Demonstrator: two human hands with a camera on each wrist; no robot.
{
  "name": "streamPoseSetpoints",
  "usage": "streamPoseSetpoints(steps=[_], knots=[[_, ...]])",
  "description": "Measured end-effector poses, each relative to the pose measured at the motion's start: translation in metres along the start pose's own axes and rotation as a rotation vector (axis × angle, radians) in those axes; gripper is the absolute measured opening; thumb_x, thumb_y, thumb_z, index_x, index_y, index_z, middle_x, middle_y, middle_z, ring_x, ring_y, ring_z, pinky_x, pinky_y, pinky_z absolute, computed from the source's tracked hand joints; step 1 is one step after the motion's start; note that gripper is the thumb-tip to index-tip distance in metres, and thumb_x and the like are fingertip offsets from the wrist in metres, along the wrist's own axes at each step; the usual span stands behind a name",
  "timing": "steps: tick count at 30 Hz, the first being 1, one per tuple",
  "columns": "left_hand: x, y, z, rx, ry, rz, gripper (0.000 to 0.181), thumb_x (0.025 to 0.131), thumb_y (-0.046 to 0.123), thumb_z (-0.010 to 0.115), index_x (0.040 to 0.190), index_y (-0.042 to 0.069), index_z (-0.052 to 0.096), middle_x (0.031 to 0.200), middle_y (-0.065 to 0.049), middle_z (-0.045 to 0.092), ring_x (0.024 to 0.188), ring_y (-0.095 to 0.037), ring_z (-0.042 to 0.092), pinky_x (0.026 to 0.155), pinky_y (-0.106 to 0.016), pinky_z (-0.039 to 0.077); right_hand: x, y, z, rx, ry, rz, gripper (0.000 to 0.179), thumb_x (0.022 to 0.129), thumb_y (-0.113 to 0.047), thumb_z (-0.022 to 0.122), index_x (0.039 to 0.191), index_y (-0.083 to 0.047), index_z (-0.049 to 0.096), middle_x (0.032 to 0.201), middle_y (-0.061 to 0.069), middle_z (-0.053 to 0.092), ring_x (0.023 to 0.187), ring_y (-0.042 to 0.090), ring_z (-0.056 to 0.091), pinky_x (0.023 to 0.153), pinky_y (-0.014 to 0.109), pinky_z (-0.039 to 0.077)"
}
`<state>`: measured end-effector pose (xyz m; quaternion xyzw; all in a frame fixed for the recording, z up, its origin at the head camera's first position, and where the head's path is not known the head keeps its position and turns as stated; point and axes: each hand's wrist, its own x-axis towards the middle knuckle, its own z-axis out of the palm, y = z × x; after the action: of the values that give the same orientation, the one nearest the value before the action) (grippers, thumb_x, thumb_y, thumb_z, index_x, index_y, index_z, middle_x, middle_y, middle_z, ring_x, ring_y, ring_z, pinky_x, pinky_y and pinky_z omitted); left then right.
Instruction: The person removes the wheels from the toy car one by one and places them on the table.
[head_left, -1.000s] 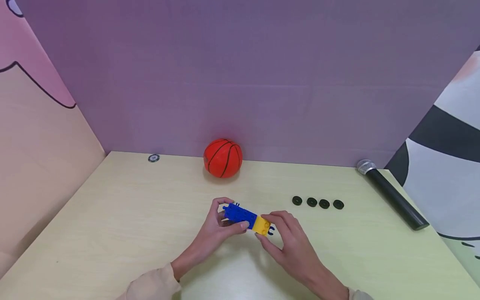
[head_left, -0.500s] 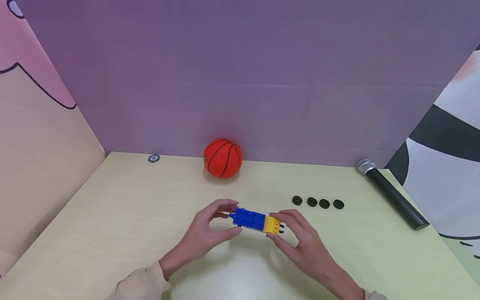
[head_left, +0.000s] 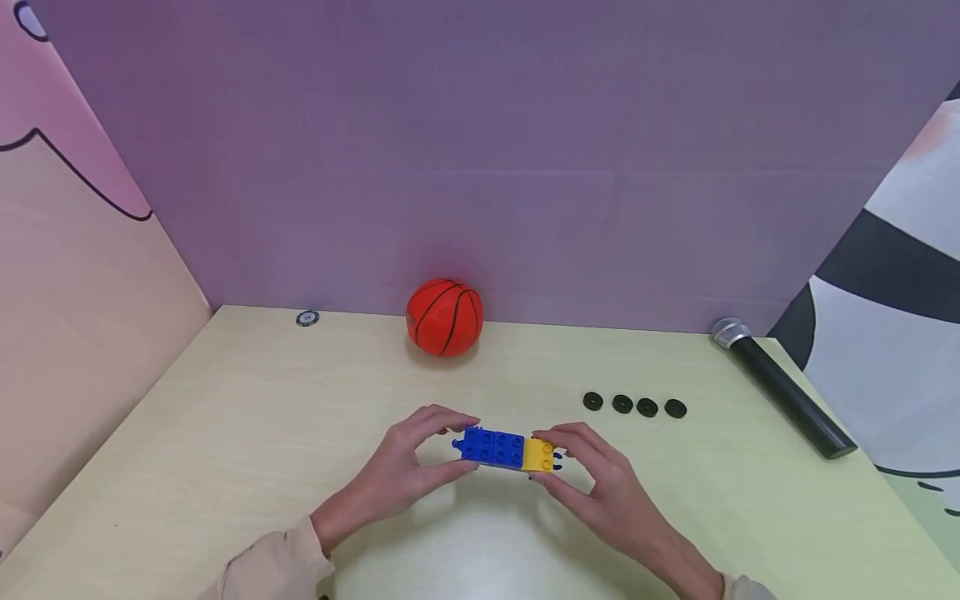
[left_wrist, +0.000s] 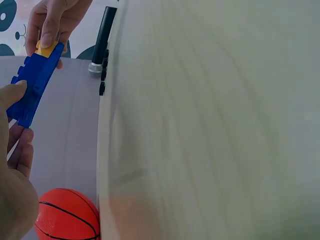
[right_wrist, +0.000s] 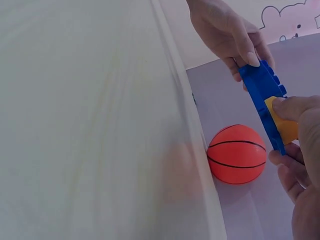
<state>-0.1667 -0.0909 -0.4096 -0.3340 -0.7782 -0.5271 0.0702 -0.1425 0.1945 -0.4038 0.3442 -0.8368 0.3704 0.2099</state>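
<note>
In the head view a building-block toy car base (head_left: 492,447), held above the table, lies almost level across both hands. Its studded blue part takes the left two thirds, and a yellow brick (head_left: 537,455) sits at the right end. Small dark blue hooks stick out past the yellow brick. My left hand (head_left: 401,467) pinches the blue end between thumb and fingers. The yellow end is pinched by my right hand (head_left: 603,479), its thumb on the near side. In the left wrist view the blue underside plate (left_wrist: 40,87) runs beneath the bricks.
Several small black wheel-like discs (head_left: 622,404) lie in a row behind the right hand. A red toy basketball (head_left: 445,317) sits at the table's back, a black microphone (head_left: 783,392) at the right edge. A poker chip (head_left: 307,318) lies back left, before the purple wall (head_left: 480,167).
The toy car base has turned from slanting to nearly level, its studs now facing up. My left hand has drawn back toward the blue end, and its thumb no longer covers the middle.
</note>
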Motion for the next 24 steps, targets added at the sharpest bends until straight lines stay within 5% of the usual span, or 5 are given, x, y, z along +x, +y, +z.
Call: streamPoseSetpoints(steps=[5,11,24], knots=[[0.001,-0.003,-0.003,0.028,-0.034,-0.007,0.043,0.087,0.010,0.086,0.126,0.016,0.071,0.121,0.007,0.068,0.114,-0.019,0.062,0.097,-0.048,0.055,0.001,0.006,0.002,0.041,-0.001,-0.025,0.054,0.077,0.005,0.087,0.126,-0.007,0.069,0.117,-0.001,0.067,0.100,0.016,0.066,0.089,0.022,0.055],[0.005,-0.009,-0.005,0.075,-0.076,-0.043,0.043,0.086,0.011,0.086,0.126,0.012,0.071,0.120,0.006,0.070,0.110,-0.021,0.064,0.095,-0.044,0.056,0.003,0.015,0.005,0.031,-0.034,-0.008,0.047,0.080,0.002,0.087,0.123,-0.002,0.069,0.116,0.000,0.068,0.099,0.015,0.066,0.081,0.034,0.061],[0.022,-0.026,-0.005,0.147,-0.146,-0.129,0.041,0.086,0.010,0.086,0.125,0.012,0.072,0.118,0.005,0.071,0.107,-0.016,0.064,0.096,-0.038,0.054,0.009,0.032,0.009,0.013,-0.122,0.142,0.042,0.086,-0.003,0.084,0.125,-0.002,0.070,0.117,0.000,0.069,0.101,0.014,0.065,0.082,0.037,0.060]])
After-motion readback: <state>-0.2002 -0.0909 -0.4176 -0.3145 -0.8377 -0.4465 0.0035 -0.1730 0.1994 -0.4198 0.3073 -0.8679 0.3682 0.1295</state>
